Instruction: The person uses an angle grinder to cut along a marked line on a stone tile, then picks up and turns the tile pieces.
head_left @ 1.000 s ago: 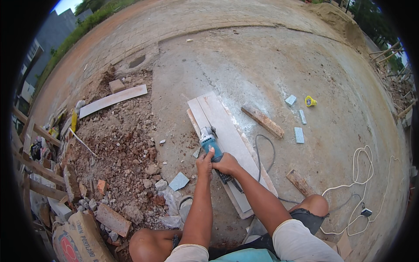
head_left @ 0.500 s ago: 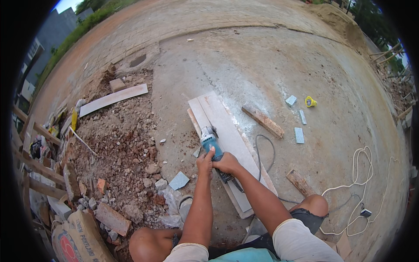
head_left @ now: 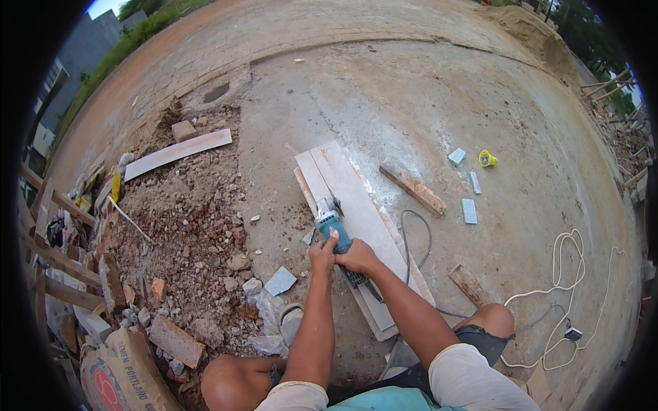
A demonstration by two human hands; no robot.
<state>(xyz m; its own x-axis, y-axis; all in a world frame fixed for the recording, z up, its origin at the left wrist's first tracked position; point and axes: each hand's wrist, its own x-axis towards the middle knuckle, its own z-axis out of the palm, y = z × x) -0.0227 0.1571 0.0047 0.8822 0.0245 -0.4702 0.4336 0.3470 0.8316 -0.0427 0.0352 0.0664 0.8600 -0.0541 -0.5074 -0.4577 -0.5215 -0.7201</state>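
Both my hands are wrapped round a teal angle grinder (head_left: 332,225). My left hand (head_left: 323,255) grips its body from the left side, thumb on top. My right hand (head_left: 358,257) is closed round it from the right, just behind. The grinder's head and disc lie over a long pale tile (head_left: 367,226), along a lengthwise line that runs to the tile's far end. Where the disc meets the tile is partly hidden by the guard. Beneath the tile a board edge shows on the left.
Rubble (head_left: 199,233) spreads on the left, with a tile strip (head_left: 179,153) across it. Right of the tile lie wood pieces (head_left: 412,188), small tile offcuts (head_left: 469,211), a yellow cup-like object (head_left: 487,159) and a white cord (head_left: 558,288). A paper sack (head_left: 127,370) stands near left.
Hardly anything differs. My hands and the grinder keep almost the same place on the tile, while the whole view has shifted very slightly.
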